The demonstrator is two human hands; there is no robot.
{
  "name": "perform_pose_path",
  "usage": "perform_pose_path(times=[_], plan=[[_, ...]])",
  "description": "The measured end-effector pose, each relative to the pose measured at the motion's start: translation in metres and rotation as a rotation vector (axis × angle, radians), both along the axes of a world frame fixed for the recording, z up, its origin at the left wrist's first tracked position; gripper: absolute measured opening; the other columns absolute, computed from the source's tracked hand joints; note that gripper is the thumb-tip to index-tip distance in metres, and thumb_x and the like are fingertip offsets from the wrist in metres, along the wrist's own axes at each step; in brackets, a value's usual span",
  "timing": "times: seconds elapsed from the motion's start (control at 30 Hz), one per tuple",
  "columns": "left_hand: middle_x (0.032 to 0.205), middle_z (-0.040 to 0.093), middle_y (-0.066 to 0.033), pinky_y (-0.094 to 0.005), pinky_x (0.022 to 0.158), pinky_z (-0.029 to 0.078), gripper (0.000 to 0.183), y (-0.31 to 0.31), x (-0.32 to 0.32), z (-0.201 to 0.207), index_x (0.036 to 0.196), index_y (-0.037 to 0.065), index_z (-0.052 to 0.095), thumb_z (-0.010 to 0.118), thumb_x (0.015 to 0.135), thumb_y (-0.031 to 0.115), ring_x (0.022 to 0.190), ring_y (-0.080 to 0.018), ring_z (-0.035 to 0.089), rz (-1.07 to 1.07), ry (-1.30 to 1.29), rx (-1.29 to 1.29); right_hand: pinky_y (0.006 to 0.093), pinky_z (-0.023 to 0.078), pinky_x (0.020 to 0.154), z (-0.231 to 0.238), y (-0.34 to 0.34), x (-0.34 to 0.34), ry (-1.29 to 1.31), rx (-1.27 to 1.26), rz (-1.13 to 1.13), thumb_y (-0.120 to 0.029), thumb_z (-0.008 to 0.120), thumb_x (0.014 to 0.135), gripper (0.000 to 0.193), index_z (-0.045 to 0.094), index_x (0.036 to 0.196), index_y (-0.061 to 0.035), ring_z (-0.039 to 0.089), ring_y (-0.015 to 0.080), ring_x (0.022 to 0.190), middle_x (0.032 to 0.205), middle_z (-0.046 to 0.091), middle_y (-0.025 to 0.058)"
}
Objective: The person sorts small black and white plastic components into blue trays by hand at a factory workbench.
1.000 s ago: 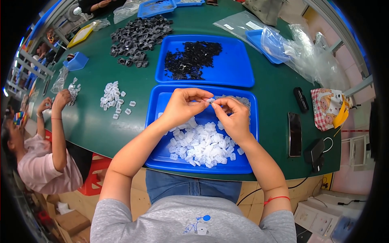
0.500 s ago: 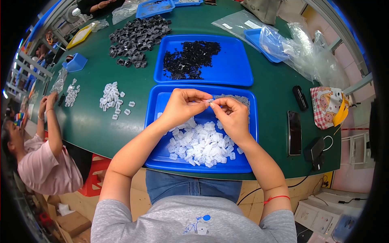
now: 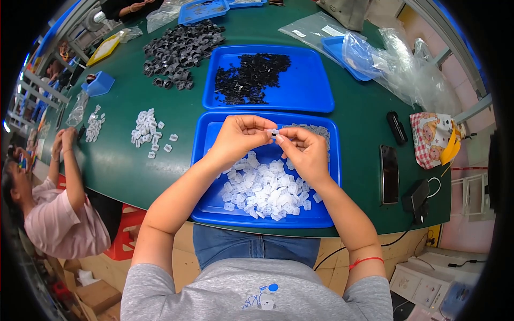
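Turned further into view since the earlier frame, our white piece (image 3: pixel 272 131) shows a dark bit (image 3: pixel 274 134). Our left hand (image 3: pixel 238 137) and right hand (image 3: pixel 306 152) both pinch it, likely for steadiness, over the blue tray (image 3: pixel 213 206), which could catch a slip.

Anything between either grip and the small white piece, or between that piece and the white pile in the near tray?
Nothing visible. The left grip and right grip meet at the white piece, partly hiding it. From there to the white pile in the near tray, the space looks open.
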State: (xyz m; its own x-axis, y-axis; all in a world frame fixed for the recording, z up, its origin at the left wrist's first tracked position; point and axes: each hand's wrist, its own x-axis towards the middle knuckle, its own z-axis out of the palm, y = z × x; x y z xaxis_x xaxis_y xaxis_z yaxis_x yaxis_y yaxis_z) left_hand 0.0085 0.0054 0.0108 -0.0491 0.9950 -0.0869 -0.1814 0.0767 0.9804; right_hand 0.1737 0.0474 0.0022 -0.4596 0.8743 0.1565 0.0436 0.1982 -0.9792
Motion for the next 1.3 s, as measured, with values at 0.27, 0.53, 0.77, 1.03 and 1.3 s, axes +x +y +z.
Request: perform_pose_path(times=[0.27,0.53,0.77,1.03,1.3], plan=[[0.084,0.063,-0.0104,-0.0216,0.069,0.050,0.018,-0.0018,0.0040,0.0017,0.091,-0.006,0.060,0.062,0.076,0.002,0.077,-0.0119,0.061,-0.005,0.111,0.030,0.0178,0.044,0.050,-0.0024,0.0027,0.0019,0.006,-0.099,0.060,-0.010,0.060,0.081,0.013,0.062,0.085,0.0022,0.055,0.0055,0.056,0.072,0.062,0.0050],[0.083,0.063,-0.0085,-0.0195,0.066,0.048,0.020,-0.0026,0.0045,0.0015,0.093,-0.005,0.062,0.062,0.074,0.002,0.075,-0.0089,0.059,-0.003,0.123,0.059,0.0171,0.043,0.050,-0.0038,0.0011,0.0027,-0.036,0.002,0.005,-0.010,0.062,0.079,0.012,0.063,0.084,0.0012,0.054,0.0047,0.056,0.070,0.062,0.0034],[0.081,0.064,-0.0071,-0.0185,0.063,0.047,0.019,-0.0034,0.0067,0.0038,0.093,-0.003,0.063,0.062,0.076,0.004,0.072,-0.0072,0.058,0.012,0.124,0.109,0.0176,0.044,0.050,-0.0013,0.0049,0.0039,0.034,-0.108,0.067,-0.009,0.062,0.079,0.013,0.063,0.085,0.0018,0.055,0.0057,0.056,0.073,0.063,0.0053],[0.082,0.064,-0.0077,-0.0194,0.066,0.048,0.019,-0.0030,0.0050,0.0023,0.093,-0.003,0.063,0.063,0.077,0.006,0.075,-0.0082,0.059,0.007,0.134,0.077,0.0174,0.044,0.050,0.0025,0.0015,0.0022,0.016,-0.093,0.060,-0.011,0.061,0.080,0.015,0.064,0.087,0.0020,0.055,0.0059,0.056,0.072,0.062,0.0047],[0.083,0.064,-0.0075,-0.0198,0.067,0.048,0.020,-0.0022,0.0073,0.0008,0.095,-0.003,0.062,0.062,0.077,0.005,0.075,-0.0083,0.059,0.006,0.086,0.077,0.0170,0.039,0.047,-0.0017,-0.0022,0.0014,-0.002,-0.005,-0.017,-0.010,0.062,0.078,0.012,0.063,0.082,0.0015,0.052,0.0034,0.053,0.066,0.060,0.0023]])
